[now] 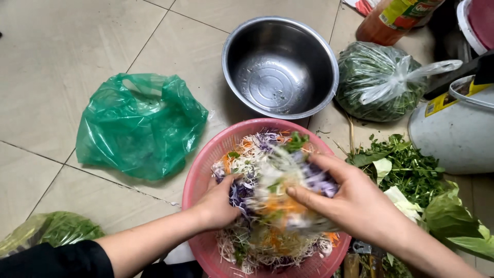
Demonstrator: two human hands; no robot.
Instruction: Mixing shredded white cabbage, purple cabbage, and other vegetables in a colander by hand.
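- A heap of shredded vegetables (272, 206), white, purple and orange, is held in a pink basket (198, 180) at the lower centre of the frame.
- The left hand (218, 206) is dug into the left of the heap, fingers curled around strands.
- A blurred clump is grasped by the right hand (355, 203) above the basket.
- An empty steel bowl (280, 64) is seen at upper centre, just beyond the basket.
- A crumpled green bag (139, 123) lies at left.
- Loose leafy greens (406, 170) lie at right.

We see our left hand (216, 206) bare, its forearm uncovered up to a black sleeve (56, 260) pushed near the elbow. Our right hand (355, 203) and wrist are bare too.
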